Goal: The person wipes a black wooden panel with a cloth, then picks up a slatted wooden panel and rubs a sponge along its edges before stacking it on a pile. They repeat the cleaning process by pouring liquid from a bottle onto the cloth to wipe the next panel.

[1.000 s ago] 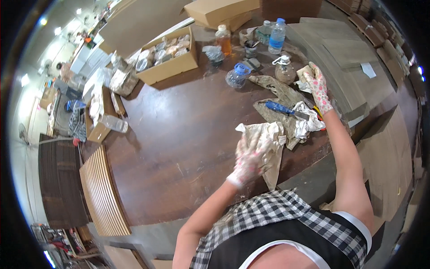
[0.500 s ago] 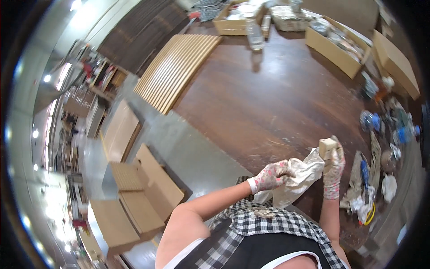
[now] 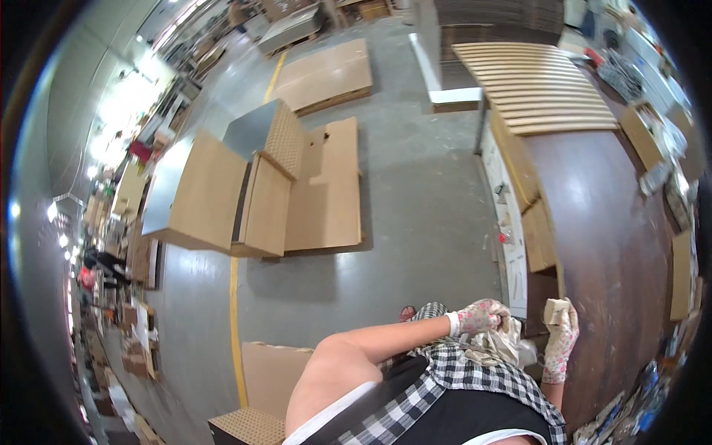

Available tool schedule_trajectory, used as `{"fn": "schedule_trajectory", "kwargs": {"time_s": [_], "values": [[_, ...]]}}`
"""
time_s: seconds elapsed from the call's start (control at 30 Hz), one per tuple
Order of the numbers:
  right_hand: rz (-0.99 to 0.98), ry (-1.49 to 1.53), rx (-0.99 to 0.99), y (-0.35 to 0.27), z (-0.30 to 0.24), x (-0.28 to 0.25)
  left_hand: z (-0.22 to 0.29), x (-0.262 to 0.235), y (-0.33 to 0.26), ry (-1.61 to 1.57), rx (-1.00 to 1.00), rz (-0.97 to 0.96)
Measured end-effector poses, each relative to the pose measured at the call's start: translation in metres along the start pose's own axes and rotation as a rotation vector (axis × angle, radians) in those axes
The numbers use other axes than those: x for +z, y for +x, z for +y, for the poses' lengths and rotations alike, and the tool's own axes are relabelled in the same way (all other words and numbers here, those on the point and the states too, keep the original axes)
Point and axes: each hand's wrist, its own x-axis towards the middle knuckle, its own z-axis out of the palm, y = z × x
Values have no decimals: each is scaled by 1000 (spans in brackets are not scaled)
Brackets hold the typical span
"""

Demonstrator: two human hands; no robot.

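Note:
My left hand (image 3: 482,317), in a pale glove with pink spots, is closed on a crumpled white cloth (image 3: 495,348). The cloth hangs down in front of the black-and-white checked apron (image 3: 486,374). Gloved the same way, my right hand (image 3: 561,347) grips a small beige block (image 3: 555,310) by the near edge of the dark brown table (image 3: 593,222). The block points upward out of the fingers, and its lower part is hidden by them.
A slatted wooden panel (image 3: 538,85) lies at the table's far end, with open cardboard boxes (image 3: 641,133) along its right side. Left on the grey floor (image 3: 415,185) stand stacked boards (image 3: 263,200). A flat panel stack (image 3: 319,74) lies farther off. One person (image 3: 107,263) is far left.
The view has swung left, so the floor and stacked boards now fill the middle. The cloth has dropped lower and bunched up, away from the block. Both hands keep their hold.

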Motion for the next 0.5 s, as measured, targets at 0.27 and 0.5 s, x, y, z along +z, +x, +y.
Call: {"fn": "schedule_trajectory", "kwargs": {"time_s": [0.27, 0.5], "values": [[-564, -138, 81, 6, 33, 260, -31, -137, -168, -265, -54, 511], [-681, -207, 311, 43, 79, 374, -25, -195, -239, -592, -113, 984]]}}
